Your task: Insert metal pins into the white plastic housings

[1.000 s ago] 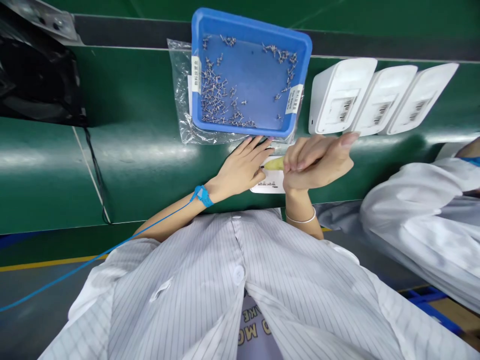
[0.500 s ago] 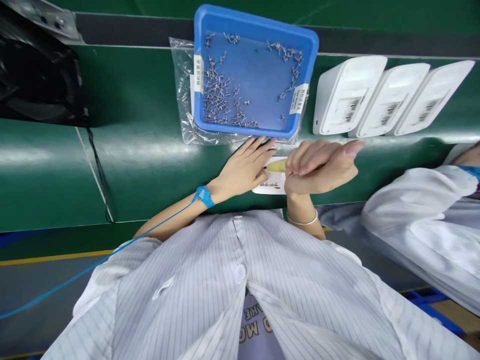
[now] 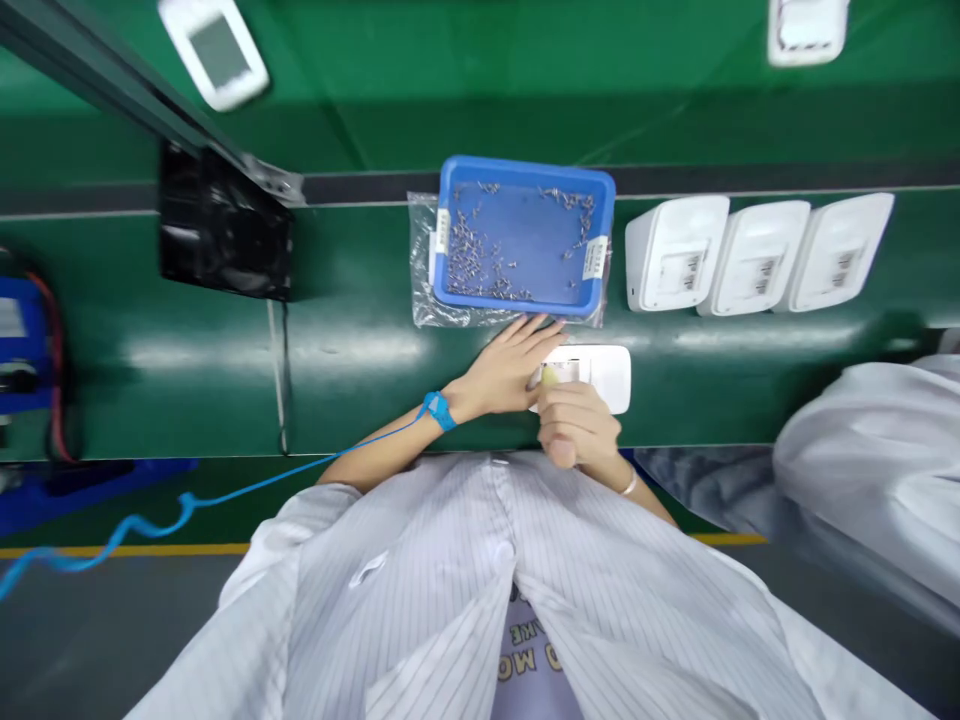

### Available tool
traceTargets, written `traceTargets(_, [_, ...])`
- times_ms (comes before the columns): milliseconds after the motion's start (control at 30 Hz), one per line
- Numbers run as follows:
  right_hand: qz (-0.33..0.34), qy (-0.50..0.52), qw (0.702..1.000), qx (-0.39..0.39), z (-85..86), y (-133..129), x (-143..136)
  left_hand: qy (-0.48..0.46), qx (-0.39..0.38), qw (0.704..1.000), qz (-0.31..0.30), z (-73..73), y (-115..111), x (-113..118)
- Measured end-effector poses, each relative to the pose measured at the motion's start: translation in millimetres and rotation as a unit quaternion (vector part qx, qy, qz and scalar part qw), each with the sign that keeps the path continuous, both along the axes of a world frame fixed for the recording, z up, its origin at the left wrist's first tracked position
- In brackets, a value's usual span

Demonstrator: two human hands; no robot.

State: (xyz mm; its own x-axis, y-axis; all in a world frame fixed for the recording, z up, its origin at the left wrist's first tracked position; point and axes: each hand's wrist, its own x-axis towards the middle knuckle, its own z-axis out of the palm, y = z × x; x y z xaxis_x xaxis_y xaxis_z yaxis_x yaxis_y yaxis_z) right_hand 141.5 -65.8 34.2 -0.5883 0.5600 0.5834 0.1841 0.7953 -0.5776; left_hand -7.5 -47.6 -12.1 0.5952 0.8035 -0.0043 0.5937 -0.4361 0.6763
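Note:
My left hand [image 3: 510, 375] lies flat with fingers spread on the left end of a white plastic device [image 3: 604, 375] on the green belt, a blue wrist strap [image 3: 437, 410] at its wrist. My right hand [image 3: 576, 425] is closed around a yellowish tool [image 3: 550, 376] whose tip touches the device near my left fingertips. Just beyond stands a blue tray [image 3: 604, 235] holding several small metal screws [image 3: 469, 265], set on a clear plastic bag [image 3: 421, 290].
Three white devices [image 3: 757, 255] stand in a row right of the tray. A black box [image 3: 221, 225] sits at the left on the belt. Another person's white sleeve [image 3: 870, 455] is at the right. More white devices [image 3: 214, 50] lie on the far belt.
The view has pulled back and up, so everything looks smaller. My right hand came down from a raised, thumb-out grip to a lower grip, and the white device is more exposed.

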Motion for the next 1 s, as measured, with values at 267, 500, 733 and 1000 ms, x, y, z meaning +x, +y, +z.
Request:
traceTargets(267, [-0.252,-0.271,0.928,0.053,47.5,105,23,-0.078,0.015,0.995,0.055,28.6,-7,26])
traceTargets(500, [-0.209,-0.422,0.874,-0.116,7.8,159,14,-0.075,-0.094,0.978,0.172,36.2,-41,11])
traceTargets(733, [-0.257,-0.430,0.854,-0.138,-31.1,149,15,-0.484,0.016,0.754,0.443,58.7,62,-67])
traceTargets(1000, [-0.221,-0.334,0.906,-0.140,-48.2,157,30,-0.441,0.108,0.564,0.690,51.4,248,-147])
